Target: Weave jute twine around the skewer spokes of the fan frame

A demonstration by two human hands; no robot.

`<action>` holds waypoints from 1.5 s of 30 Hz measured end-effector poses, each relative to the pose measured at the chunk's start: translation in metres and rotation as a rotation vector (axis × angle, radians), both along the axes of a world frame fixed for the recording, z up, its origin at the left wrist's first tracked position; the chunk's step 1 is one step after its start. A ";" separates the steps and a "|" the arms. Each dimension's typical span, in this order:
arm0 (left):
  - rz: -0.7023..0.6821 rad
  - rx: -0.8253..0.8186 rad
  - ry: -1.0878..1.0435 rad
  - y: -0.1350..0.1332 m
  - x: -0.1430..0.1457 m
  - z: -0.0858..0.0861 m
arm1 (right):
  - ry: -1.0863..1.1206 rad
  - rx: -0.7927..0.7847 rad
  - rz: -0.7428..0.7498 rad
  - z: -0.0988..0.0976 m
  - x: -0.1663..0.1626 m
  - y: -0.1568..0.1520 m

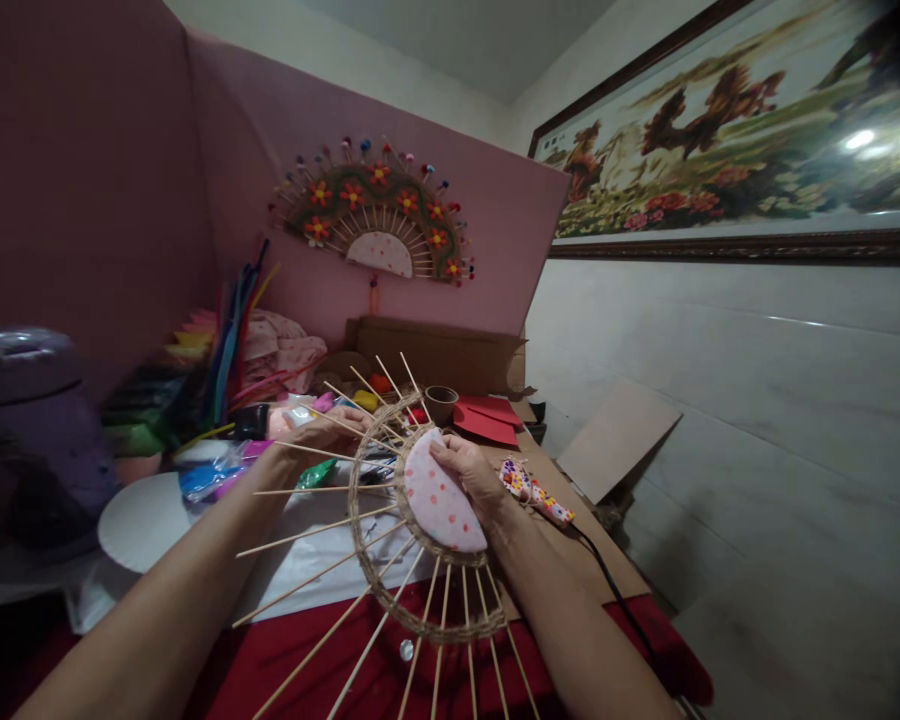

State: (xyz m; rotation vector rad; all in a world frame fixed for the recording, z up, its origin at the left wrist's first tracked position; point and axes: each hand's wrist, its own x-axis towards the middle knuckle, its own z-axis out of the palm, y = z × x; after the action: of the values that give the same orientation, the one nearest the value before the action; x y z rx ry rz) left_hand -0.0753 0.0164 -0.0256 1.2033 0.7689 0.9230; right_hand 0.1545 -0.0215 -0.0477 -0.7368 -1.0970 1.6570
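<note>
A half-round fan frame point(356, 505) of thin wooden sticks, with a woven twine band, is held up in front of me. At its hub sits a white half-disc point(439, 500) with pink dots, edged in twine. My right hand point(469, 470) is closed on this half-disc, thumb on its face. My left hand point(334, 430) is at the upper sticks, fingers bent close to the end of the twine band. Sticks partly cover those fingers, and what they pinch cannot be made out. The sticks fan out to the left and downward.
A finished flowered fan point(379, 200) hangs on the pink panel. A flower-patterned glue gun point(536, 492) with a black cord lies to the right. Red sheets point(487, 418), a small bowl point(441, 398), bagged craft supplies point(214, 475), a white disc point(146, 520) and a purple container point(37, 440) stand around.
</note>
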 end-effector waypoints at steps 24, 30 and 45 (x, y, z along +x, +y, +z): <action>-0.208 0.081 0.115 -0.005 0.025 -0.007 | -0.031 0.204 -0.114 -0.008 0.001 0.014; -0.259 0.076 0.151 -0.008 0.031 -0.008 | -0.092 0.280 -0.168 -0.010 0.004 0.018; -0.254 0.056 0.176 -0.002 0.029 -0.014 | -0.070 0.313 -0.244 -0.013 0.004 0.021</action>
State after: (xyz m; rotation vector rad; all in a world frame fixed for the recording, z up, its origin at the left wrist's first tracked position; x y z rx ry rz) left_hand -0.0460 0.0142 -0.0400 1.4088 0.7125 0.6388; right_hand 0.1580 -0.0002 -0.0603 -0.6966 -1.2282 1.2277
